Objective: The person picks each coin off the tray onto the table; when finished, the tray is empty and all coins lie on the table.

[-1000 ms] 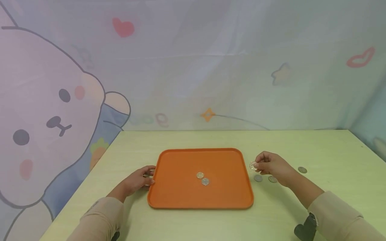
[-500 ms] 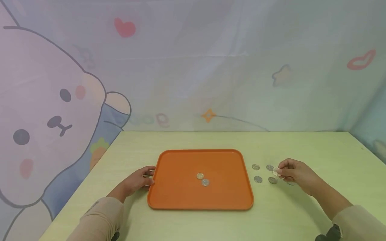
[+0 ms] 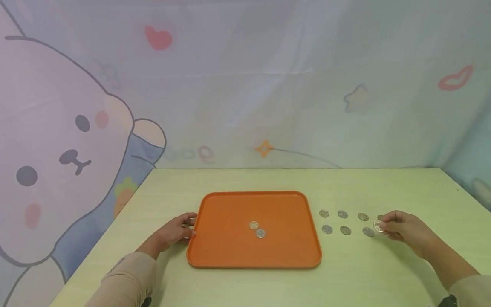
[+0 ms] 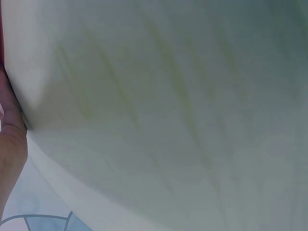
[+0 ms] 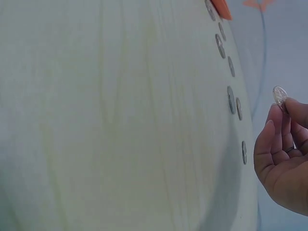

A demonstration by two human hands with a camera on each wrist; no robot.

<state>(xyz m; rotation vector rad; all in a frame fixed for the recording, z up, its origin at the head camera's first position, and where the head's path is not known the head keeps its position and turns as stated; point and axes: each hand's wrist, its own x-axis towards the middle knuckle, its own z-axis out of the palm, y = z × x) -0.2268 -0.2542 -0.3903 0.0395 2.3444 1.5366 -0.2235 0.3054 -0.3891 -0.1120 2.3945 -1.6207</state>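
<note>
I read this as mid-layout: right hand (image 3: 402,226) pinches a coin (image 3: 378,225) at the far end of the coin rows (image 3: 345,222) right of the orange tray (image 3: 230,251), left hand (image 3: 178,230) curled on its edge; next it needs setting down in line.

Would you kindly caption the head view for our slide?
Right hand pinches a coin beside coins on the table; left hand holds the orange tray.
</note>
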